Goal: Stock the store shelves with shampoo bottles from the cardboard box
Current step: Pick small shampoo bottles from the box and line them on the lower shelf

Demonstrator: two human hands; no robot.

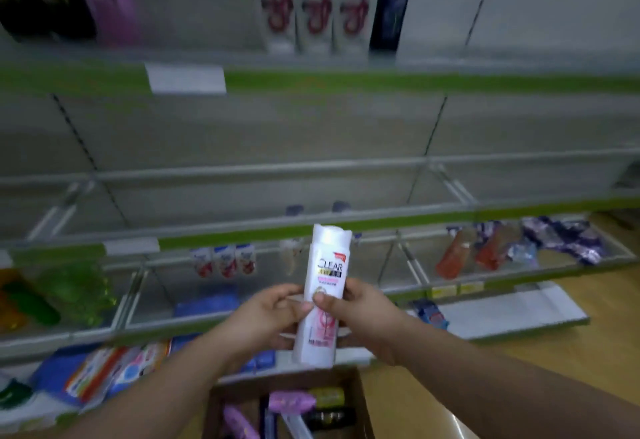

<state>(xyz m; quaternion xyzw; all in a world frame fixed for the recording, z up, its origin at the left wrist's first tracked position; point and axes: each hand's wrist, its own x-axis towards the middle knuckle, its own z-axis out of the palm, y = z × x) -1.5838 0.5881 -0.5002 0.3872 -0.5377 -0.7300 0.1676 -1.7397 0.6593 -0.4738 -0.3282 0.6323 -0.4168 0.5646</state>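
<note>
Wire-railed shelves [346, 82] behind glossy white bottle [327, 265]

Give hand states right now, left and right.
Left hand: holding the white shampoo bottle.
Right hand: holding the same bottle, thumb on its label.

Both hands [263, 317] [360, 310] hold white shampoo bottle [323, 286] above cardboard box [362, 400]

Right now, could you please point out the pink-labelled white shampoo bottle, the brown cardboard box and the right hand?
pink-labelled white shampoo bottle [328, 274]: head view, its upper label.
brown cardboard box [249, 388]: head view, its far wall.
right hand [363, 314]: head view, its back.
</note>
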